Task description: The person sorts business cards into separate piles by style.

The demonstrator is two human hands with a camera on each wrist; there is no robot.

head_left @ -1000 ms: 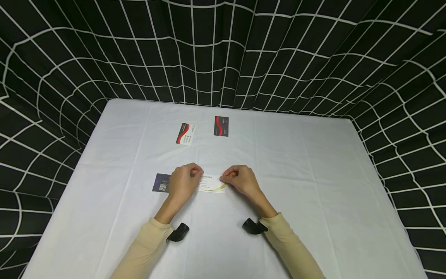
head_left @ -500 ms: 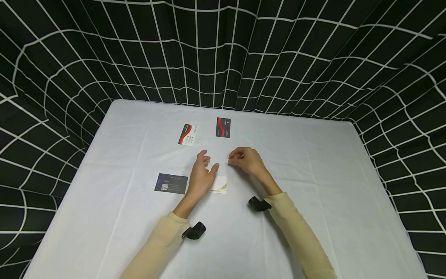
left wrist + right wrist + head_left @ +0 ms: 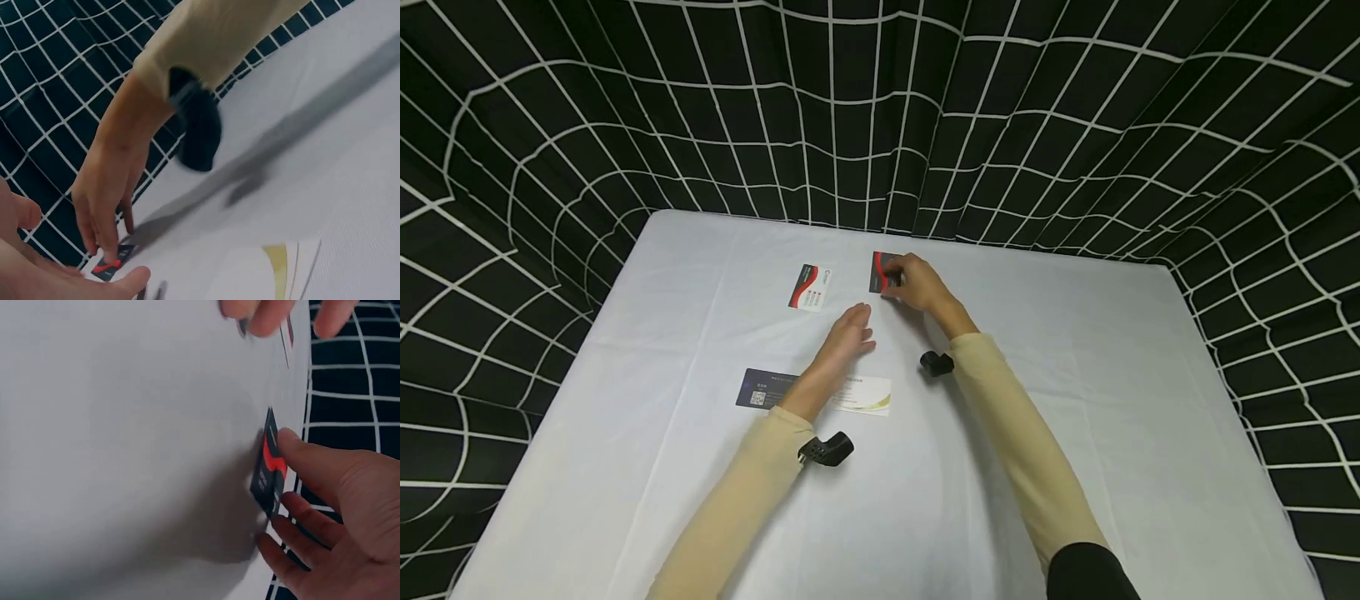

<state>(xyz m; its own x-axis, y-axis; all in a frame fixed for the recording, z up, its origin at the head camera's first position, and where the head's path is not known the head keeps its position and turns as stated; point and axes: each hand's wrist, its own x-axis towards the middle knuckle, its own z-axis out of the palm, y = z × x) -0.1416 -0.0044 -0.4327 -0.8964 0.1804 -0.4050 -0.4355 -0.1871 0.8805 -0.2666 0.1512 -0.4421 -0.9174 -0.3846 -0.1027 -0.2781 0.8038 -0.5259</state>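
At the table's far side my right hand has thumb and fingers at the edges of a dark grey business card with a red wave, pinching it while it still lies at the tabletop. Fingers cover part of this card in the head view. My left hand, slightly blurred, hovers with loosely extended fingers and holds nothing. Below it lie a dark blue business card with a QR code and a white business card with a gold curve, side by side; my left wrist hides where they meet.
A white business card with a red and black wave lies left of the dark grey one. White cloth covers the table. A black curtain with a white grid stands behind the far edge and along both sides.
My right hand has left the white gold-curved card and reached forward to the dark grey card. My left hand has let go of the white card and moved forward, fingers opening.
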